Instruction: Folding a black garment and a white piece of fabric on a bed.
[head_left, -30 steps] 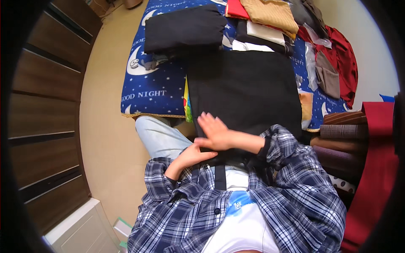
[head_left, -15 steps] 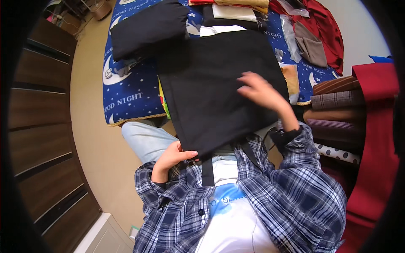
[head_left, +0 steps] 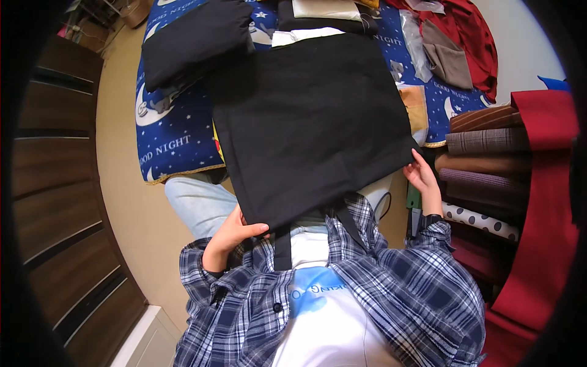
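Observation:
A wide, flat piece of black cloth [head_left: 312, 122] stretches from my lap onto the bedding ahead, with a seam or fold line along its left side. My left hand [head_left: 235, 234] pinches its near left corner, thumb on top and most fingers hidden underneath. At the near right corner, my right hand [head_left: 422, 176] has its fingertips closed on the edge, the other fingers curled below. Two black straps, the left one [head_left: 282, 249] and the right one [head_left: 354, 226], show past the near edge over my shirt; whether they belong to the cloth I cannot tell.
Blue moon-patterned bedding [head_left: 168, 137] lies ahead, bearing a folded black bundle [head_left: 195, 43], white cloth [head_left: 327, 8] and dark red fabric [head_left: 474, 49]. Fabric rolls [head_left: 486, 144] are stacked at the right. A green-handled tool [head_left: 414, 199] is below my right hand. Dark drawers [head_left: 61, 171] stand left.
My right hand has moved from over the cloth's surface to its near right corner and taken hold there. The left hand keeps its corner. The whole view has shifted slightly.

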Demonstrator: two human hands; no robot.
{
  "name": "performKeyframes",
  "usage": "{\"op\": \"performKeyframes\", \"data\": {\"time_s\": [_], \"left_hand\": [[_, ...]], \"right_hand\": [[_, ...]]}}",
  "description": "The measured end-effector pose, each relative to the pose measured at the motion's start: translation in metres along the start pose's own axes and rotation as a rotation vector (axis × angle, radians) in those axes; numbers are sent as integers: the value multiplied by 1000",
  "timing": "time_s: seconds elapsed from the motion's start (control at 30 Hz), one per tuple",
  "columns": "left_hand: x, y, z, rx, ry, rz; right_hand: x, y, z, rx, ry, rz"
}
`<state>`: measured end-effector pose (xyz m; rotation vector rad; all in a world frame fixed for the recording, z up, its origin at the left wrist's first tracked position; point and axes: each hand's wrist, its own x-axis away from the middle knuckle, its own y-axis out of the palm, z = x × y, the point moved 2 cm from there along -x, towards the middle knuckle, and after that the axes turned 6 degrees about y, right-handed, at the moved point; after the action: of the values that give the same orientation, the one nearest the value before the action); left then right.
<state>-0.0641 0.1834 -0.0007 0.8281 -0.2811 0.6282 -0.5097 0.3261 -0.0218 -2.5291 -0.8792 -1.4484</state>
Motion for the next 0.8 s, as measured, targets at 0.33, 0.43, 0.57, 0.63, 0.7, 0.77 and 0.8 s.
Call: {"op": "performKeyframes", "data": {"time_s": [0.33, 0.43, 0.57, 0.63, 0.7, 0.77, 0.8], "left_hand": [[-1, 16, 10, -58, 142, 174], [-2, 17, 13, -16, 163, 186], [-2, 20, 27, -72, 323, 263], [2, 21, 33, -104, 211, 245], [3, 23, 35, -118, 234, 244], [1, 27, 36, -134, 253, 240], [-2, 29, 38, -163, 262, 218]], "right_hand": [[53, 135, -26, 295, -653, -250], [74, 188, -10, 683, -715, -422], [105, 257, 25, 1225, -1164, -739], [114, 271, 48, 1430, -1185, -794], [118, 283, 67, 1605, -1172, -906], [118, 289, 84, 1598, -1274, -994], [115, 289, 88, 1605, -1288, -1026]]}}
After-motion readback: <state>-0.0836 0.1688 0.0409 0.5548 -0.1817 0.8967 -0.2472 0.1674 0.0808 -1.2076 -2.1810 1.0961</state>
